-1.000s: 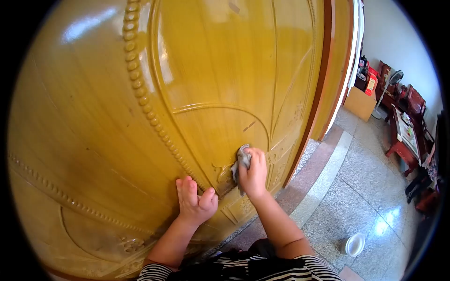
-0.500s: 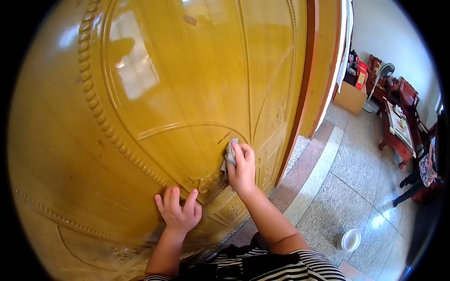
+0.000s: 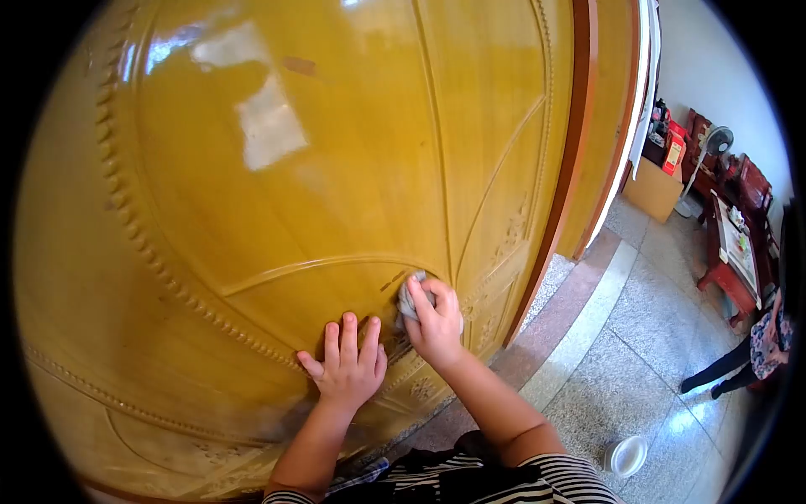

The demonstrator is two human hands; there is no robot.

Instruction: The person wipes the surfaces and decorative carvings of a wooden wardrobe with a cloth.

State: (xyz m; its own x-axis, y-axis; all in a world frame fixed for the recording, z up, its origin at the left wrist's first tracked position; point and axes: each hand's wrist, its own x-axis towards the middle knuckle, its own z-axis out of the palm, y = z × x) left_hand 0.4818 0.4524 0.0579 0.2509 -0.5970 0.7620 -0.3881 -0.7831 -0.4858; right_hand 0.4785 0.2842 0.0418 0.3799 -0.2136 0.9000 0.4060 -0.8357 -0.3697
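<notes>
A glossy yellow-brown wooden door (image 3: pixel 353 185) with carved lines and beaded trim fills the left and middle of the view. My right hand (image 3: pixel 435 323) is closed on a grey cloth (image 3: pixel 410 302), which it presses to the lower part of the panel, beside a curved ridge and a small dark mark. Just to the left, my left hand (image 3: pixel 348 361) lies against the door with its fingers spread and holds nothing. Part of the carving is hidden behind my hands.
A white bowl (image 3: pixel 626 456) stands on the speckled floor (image 3: pixel 588 403) at lower right. Farther off are a red-brown low table (image 3: pixel 730 260), a fan (image 3: pixel 718 141), a cardboard box (image 3: pixel 653 189) and a person (image 3: pixel 764 349) at the right edge.
My left hand has shifted along the door, its fingers more spread and nearer my right hand. The cloth has moved slightly left from its first place. More of the person shows at the right.
</notes>
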